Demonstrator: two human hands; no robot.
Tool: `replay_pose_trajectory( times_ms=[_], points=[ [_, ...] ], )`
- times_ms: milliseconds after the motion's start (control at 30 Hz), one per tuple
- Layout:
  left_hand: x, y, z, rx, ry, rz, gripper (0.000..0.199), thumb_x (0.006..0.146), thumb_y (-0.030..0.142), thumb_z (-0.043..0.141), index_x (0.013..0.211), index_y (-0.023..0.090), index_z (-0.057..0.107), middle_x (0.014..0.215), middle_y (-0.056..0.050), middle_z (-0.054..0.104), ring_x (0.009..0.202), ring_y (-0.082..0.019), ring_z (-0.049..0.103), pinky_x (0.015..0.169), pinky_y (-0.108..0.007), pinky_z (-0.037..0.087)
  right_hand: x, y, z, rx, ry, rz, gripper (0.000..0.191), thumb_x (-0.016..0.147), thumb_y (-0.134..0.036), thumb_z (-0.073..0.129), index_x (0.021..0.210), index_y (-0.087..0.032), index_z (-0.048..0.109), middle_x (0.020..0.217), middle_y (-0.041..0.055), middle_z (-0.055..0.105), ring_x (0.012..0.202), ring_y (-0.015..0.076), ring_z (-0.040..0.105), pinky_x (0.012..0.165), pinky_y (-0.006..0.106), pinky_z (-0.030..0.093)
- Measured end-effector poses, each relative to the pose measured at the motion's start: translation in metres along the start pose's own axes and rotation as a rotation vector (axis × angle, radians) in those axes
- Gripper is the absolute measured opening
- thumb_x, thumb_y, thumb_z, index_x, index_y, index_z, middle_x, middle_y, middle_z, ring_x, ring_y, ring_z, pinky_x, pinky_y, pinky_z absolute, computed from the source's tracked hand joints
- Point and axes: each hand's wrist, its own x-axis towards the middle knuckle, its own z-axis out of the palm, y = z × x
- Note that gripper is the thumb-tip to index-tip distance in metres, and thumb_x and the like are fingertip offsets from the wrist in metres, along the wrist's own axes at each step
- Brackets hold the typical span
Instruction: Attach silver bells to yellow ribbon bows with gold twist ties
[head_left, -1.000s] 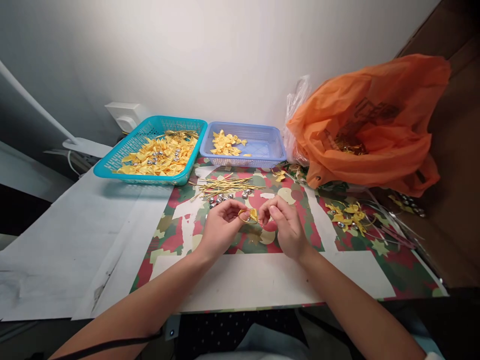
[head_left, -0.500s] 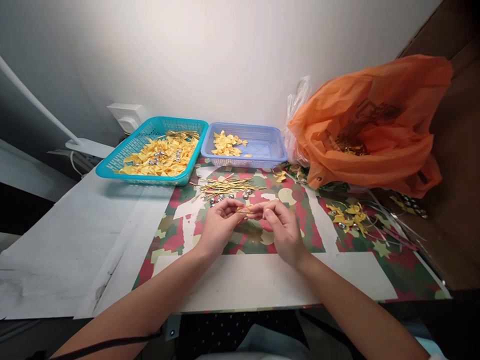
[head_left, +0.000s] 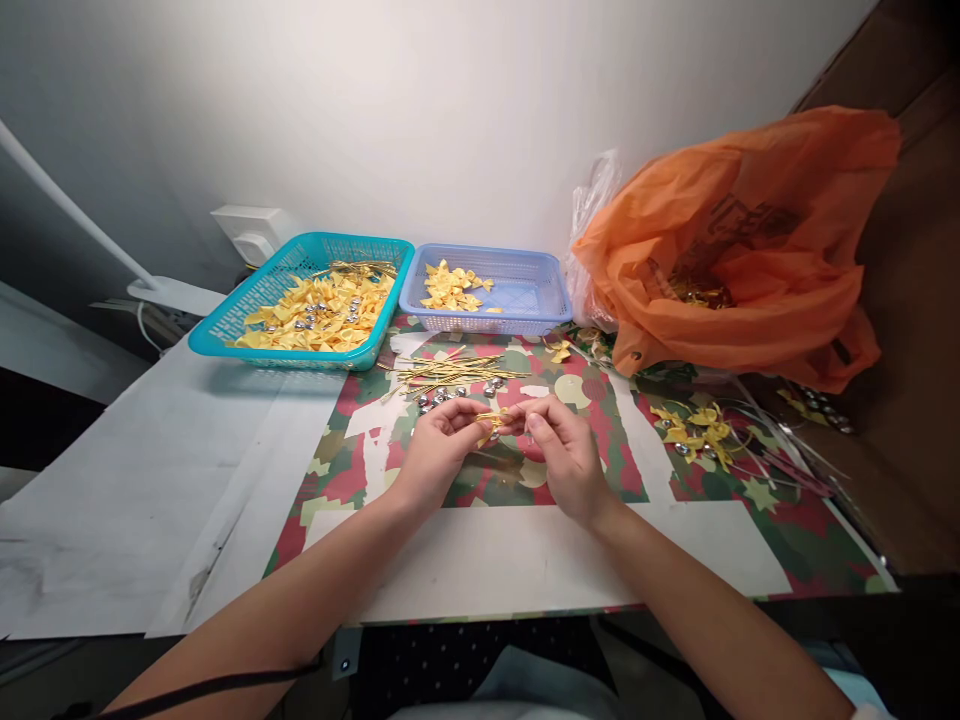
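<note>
Grip first: left hand (head_left: 442,445), thumb and fingers clamped on a yellow ribbon bow (head_left: 491,424). Right hand (head_left: 566,455), fingertips bunched at the bow's right side; can't tell from here if they're clamped on it or on a thin strand. Bow is up between both hands, on the near side of the lavender basket (head_left: 536,303), my landmark.

Step looks like close fingertip work on the bow. To do it well, I'd say: left pinch at the bow's middle, firm but not flattening the loops; right fingers doing small, even moves; hands low over the tabletop (head_left: 570,560), so a slip lands close.

Rest, quick. Just in front of the lavender basket: gold twist ties (head_left: 450,372), then silver bells (head_left: 439,400) near the left fingers. Left of it: teal basket (head_left: 217,330), heaped with bows. Right of it: orange plastic bag (head_left: 742,345); nearer than that bag, a loose bow-and-bell pile (head_left: 697,437).
</note>
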Motion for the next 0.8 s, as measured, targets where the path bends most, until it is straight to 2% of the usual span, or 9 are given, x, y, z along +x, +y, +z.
replay_pose_trajectory(
  times_ms=[167, 267, 333, 400, 500, 633, 800],
  points=[
    [0.000, 0.000, 0.000, 0.046, 0.027, 0.025, 0.020, 0.059, 0.026, 0.079, 0.073, 0.018, 0.067, 0.063, 0.002, 0.065, 0.061, -0.014, 0.062, 0.061, -0.025, 0.049, 0.001, -0.003, -0.001, -0.085, 0.052, -0.048, 0.025, 0.097, -0.037, 0.046, 0.087, -0.022, 0.063, 0.093, 0.0043, 0.067, 0.080, 0.0163, 0.064, 0.077, 0.033, 0.052],
    [0.002, -0.001, -0.001, 0.005, 0.009, 0.017, 0.020, 0.057, 0.024, 0.078, 0.072, 0.018, 0.067, 0.067, 0.001, 0.066, 0.066, -0.015, 0.063, 0.064, -0.026, 0.052, 0.008, -0.006, -0.008, 0.060, 0.177, -0.006, 0.023, 0.095, -0.041, 0.050, 0.084, -0.023, 0.060, 0.089, 0.0025, 0.066, 0.076, 0.0146, 0.062, 0.075, 0.032, 0.054],
    [0.003, -0.001, -0.002, -0.055, -0.041, -0.010, 0.021, 0.055, 0.022, 0.079, 0.070, 0.018, 0.065, 0.068, 0.001, 0.066, 0.067, -0.014, 0.063, 0.063, -0.025, 0.052, 0.016, -0.006, -0.019, 0.255, 0.229, 0.092, 0.023, 0.091, -0.043, 0.055, 0.080, -0.024, 0.053, 0.074, -0.0014, 0.059, 0.062, 0.0115, 0.057, 0.062, 0.027, 0.052],
    [0.003, 0.000, -0.002, -0.108, -0.110, -0.053, 0.022, 0.054, 0.020, 0.080, 0.069, 0.018, 0.065, 0.066, 0.001, 0.066, 0.063, -0.013, 0.062, 0.059, -0.023, 0.051, 0.026, -0.004, -0.033, 0.430, 0.241, 0.182, 0.025, 0.087, -0.043, 0.063, 0.078, -0.024, 0.048, 0.059, -0.0063, 0.042, 0.046, 0.0079, 0.041, 0.047, 0.022, 0.043],
    [0.002, 0.002, -0.002, -0.150, -0.240, -0.110, 0.022, 0.055, 0.019, 0.081, 0.068, 0.018, 0.064, 0.063, 0.001, 0.065, 0.057, -0.011, 0.059, 0.054, -0.022, 0.049, 0.038, 0.003, -0.053, 0.527, 0.285, 0.209, 0.028, 0.080, -0.040, 0.070, 0.078, -0.024, 0.048, 0.054, -0.0095, 0.024, 0.040, 0.0056, 0.021, 0.038, 0.018, 0.029],
    [-0.002, 0.000, -0.001, -0.135, -0.407, -0.164, 0.022, 0.055, 0.022, 0.083, 0.067, 0.019, 0.065, 0.062, -0.001, 0.066, 0.054, -0.012, 0.059, 0.051, -0.024, 0.048, 0.046, 0.017, -0.062, 0.492, 0.349, 0.212, 0.034, 0.075, -0.043, 0.074, 0.075, -0.023, 0.047, 0.054, -0.0103, 0.020, 0.040, 0.0054, 0.016, 0.034, 0.017, 0.022],
    [-0.005, -0.003, -0.002, -0.075, -0.507, -0.223, 0.023, 0.057, 0.027, 0.084, 0.064, 0.019, 0.064, 0.063, -0.003, 0.068, 0.053, -0.013, 0.060, 0.049, -0.023, 0.045, 0.049, 0.030, -0.050, 0.409, 0.329, 0.209, 0.037, 0.074, -0.049, 0.073, 0.074, -0.023, 0.046, 0.054, -0.0109, 0.020, 0.039, 0.0049, 0.018, 0.034, 0.017, 0.020]
  ],
)
